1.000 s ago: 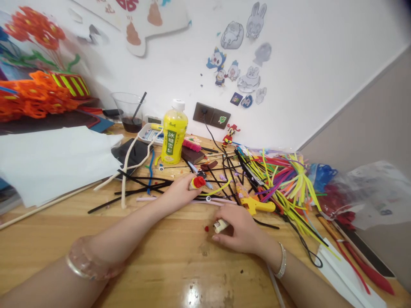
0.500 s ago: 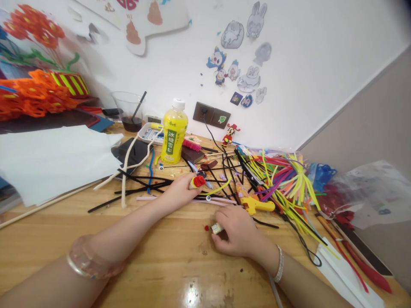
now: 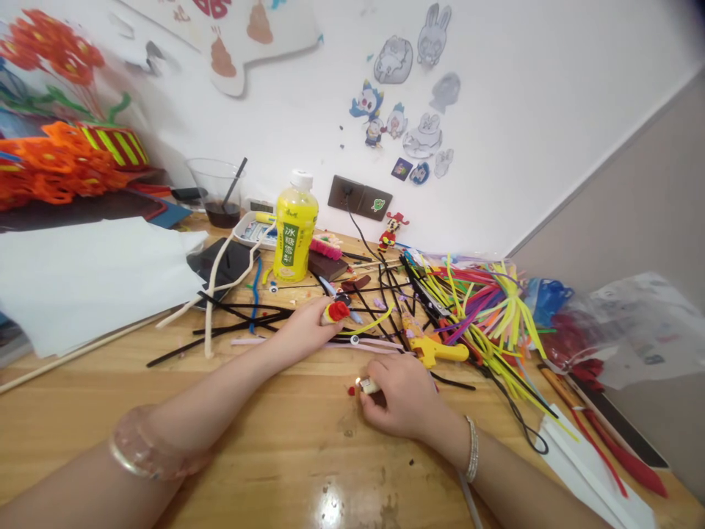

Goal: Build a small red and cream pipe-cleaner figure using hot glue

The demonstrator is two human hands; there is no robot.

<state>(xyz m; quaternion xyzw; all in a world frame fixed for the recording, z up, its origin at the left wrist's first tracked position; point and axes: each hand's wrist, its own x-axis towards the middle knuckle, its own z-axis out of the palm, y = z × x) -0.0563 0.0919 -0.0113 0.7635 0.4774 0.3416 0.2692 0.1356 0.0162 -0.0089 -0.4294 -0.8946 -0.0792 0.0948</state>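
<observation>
My left hand (image 3: 305,329) rests on the wooden table (image 3: 286,455) with its fingers closed round a small craft piece (image 3: 334,313) that has a red fuzzy tip. My right hand (image 3: 401,394) lies nearer to me, curled round a small pale lighter (image 3: 368,384) whose end shows a tiny flame. A small red bit (image 3: 350,391) lies on the table just left of the lighter. Pink and yellow pipe cleaners (image 3: 370,339) run across the table between the two hands.
A yellow drink bottle (image 3: 295,228) stands behind the left hand, among black pipe cleaners (image 3: 236,316). A yellow glue gun (image 3: 432,345) and a big heap of coloured pipe cleaners (image 3: 485,301) lie to the right. White paper sheets (image 3: 88,279) cover the left side.
My right hand has drawn its fingers in round the lighter and shifted slightly left, and a small flame now shows at its tip. The left hand has stayed in place.
</observation>
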